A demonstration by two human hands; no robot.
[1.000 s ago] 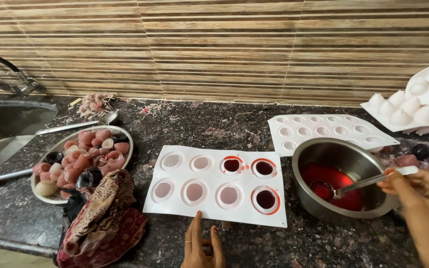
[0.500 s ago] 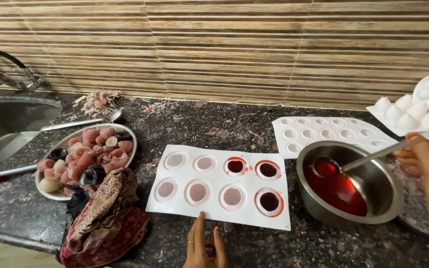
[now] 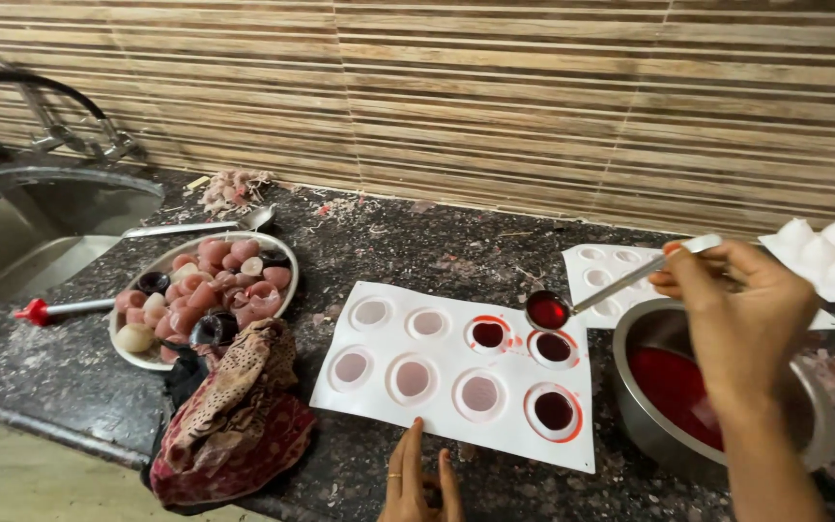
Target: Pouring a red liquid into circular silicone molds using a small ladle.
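Right hand (image 3: 741,309) pinches the spoon (image 3: 587,298) by its handle tip, fingers closed on it, bowl brimming with red liquid and hovering over the white mould (image 3: 456,372), right above the filled back-row cups. That liquid looks runny, so the spoon wants a level hold near the handle end; a tilt would probably spill. Left hand (image 3: 417,478) lies flat, fingers together, on the desk (image 3: 417,242) at the mould's near edge, holding nothing. The mould looks thin and floppy, likely light. Steel bowl (image 3: 649,425) of red liquid sits just right of it. Dark speckled stone desk, striped tile wall behind, sink (image 3: 41,213) far left, plate (image 3: 132,353) of pink pieces and a cloth (image 3: 234,416) nearby.
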